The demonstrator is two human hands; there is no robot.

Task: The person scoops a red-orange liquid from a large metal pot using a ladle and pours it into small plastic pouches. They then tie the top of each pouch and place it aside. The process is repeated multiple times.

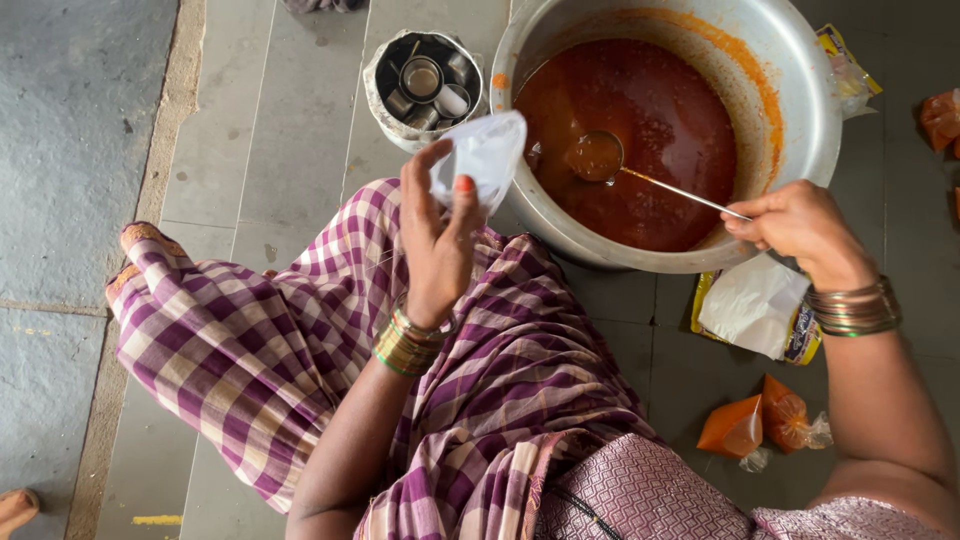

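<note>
Left hand pinches a small clear bag open right at the rim of the big pot, while the right hand grips the ladle sunk in the red curry, so spills stay short.

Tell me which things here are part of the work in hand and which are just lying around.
In use:
left hand holding an empty clear pouch
right hand on the ladle
big pot of red-orange liquid

Lying about:
small pot of steel cups
filled orange pouches
pack of white bags
</note>
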